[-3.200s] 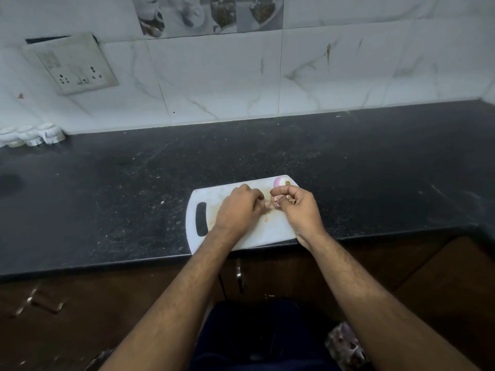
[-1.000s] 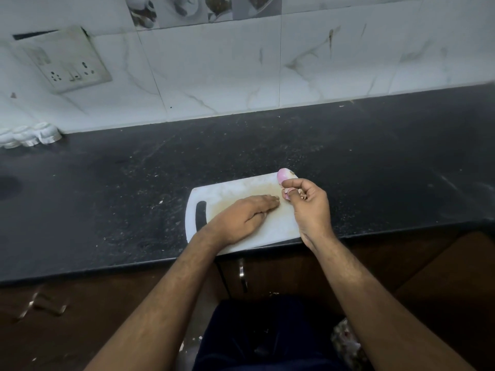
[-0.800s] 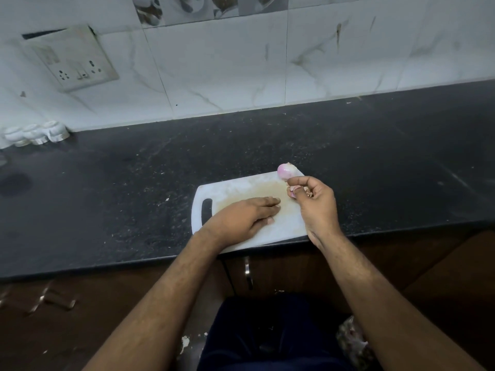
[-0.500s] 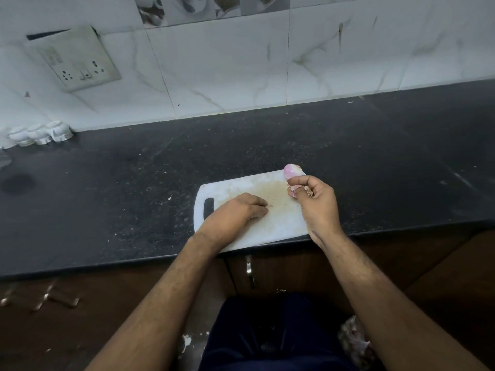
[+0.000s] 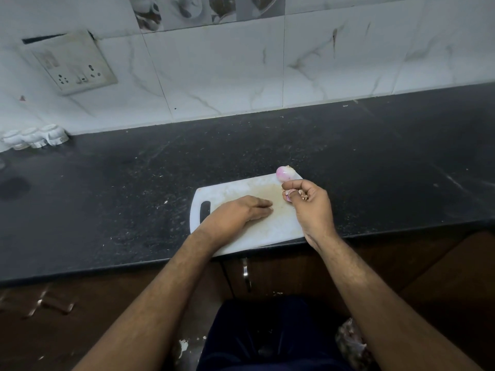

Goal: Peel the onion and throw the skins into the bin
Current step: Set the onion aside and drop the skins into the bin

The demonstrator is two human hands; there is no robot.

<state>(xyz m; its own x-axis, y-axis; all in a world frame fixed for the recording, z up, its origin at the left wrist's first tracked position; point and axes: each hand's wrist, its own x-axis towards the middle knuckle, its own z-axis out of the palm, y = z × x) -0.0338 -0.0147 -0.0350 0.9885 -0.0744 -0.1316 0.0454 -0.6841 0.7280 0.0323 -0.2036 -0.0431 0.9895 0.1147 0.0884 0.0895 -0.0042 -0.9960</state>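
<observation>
A peeled pink onion (image 5: pixel 284 173) lies at the far right corner of the white cutting board (image 5: pixel 227 191). My right hand (image 5: pixel 310 207) hovers just in front of it, fingers curled round a bunch of onion skins (image 5: pixel 290 195). My left hand (image 5: pixel 238 214) lies flat on the middle of the board with straight fingers pointing right. No bin is clearly in view.
The board sits at the front edge of a black stone counter (image 5: pixel 107 204). Small white jars (image 5: pixel 34 136) stand at the back left under a wall socket (image 5: pixel 75 68). Dark wooden cabinets with a metal handle (image 5: pixel 245 274) lie below. A crumpled bag (image 5: pixel 351 344) lies on the floor at right.
My left hand went from working at the onion to lying flat, sweeping across the board. My right hand keeps hold of the skins beside the onion.
</observation>
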